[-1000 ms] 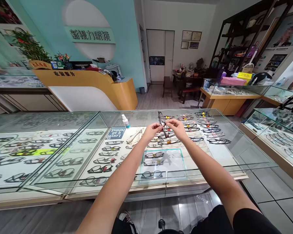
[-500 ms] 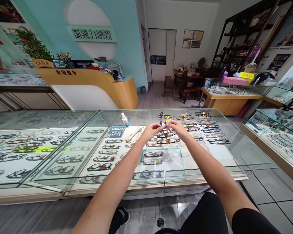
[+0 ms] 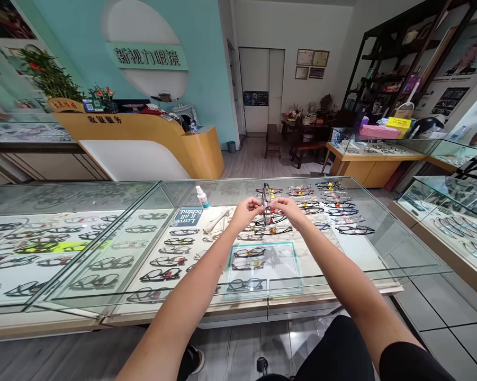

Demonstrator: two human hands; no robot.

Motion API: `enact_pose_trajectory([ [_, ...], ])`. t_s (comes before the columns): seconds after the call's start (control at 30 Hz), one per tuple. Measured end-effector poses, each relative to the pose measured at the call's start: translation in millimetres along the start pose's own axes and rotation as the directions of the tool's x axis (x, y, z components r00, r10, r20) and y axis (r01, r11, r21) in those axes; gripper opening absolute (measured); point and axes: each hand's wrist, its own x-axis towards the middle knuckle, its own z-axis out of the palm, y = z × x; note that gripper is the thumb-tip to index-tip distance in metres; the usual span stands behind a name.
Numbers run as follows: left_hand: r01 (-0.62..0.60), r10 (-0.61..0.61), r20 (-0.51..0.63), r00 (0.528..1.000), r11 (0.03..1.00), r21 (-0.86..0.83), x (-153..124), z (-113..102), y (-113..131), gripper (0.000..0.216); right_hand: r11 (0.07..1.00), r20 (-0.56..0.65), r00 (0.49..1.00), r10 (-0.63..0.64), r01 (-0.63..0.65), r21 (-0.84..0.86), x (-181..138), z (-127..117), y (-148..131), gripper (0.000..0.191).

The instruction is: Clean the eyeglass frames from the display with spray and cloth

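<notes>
Both arms reach out over a glass display counter (image 3: 381,248). My left hand (image 3: 246,209) and my right hand (image 3: 286,206) each pinch a dark-framed pair of glasses (image 3: 266,203), held on end between them above the glass. Under the glass lie several rows of spectacle frames (image 3: 337,211). A white mat with a teal border (image 3: 264,267) lies on the counter below my forearms, over a few more frames.
A small white spray bottle (image 3: 202,197), a dark sign card (image 3: 188,216) and a folded cloth (image 3: 217,220) rest on the glass left of my hands. Another glass case (image 3: 55,238) adjoins on the left, more cases (image 3: 452,211) on the right. A yellow reception desk (image 3: 151,138) stands behind.
The glasses have turned slightly between my fingers and stand more upright. Both hands stay in nearly the same place above the counter.
</notes>
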Motion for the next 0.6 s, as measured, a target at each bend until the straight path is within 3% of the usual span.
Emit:
enact_pose_trajectory([
  [0.33,-0.069,0.068,0.011,0.998,0.996,0.048,-1,1,1,0.063,0.996,0.1,0.995,-0.002,-0.006,0.088,-2,0,-4,0.039],
  [0.47,-0.127,0.134,-0.058,0.989,0.985,0.119,1,-6,-1,0.054,0.993,0.167,0.986,-0.008,-0.012,0.118,-4,-6,-12,0.047],
  [0.6,-0.176,0.229,-0.198,0.953,0.952,0.251,-1,-20,3,0.031,0.993,0.24,0.971,-0.008,-0.021,0.118,-8,-13,-20,0.049],
])
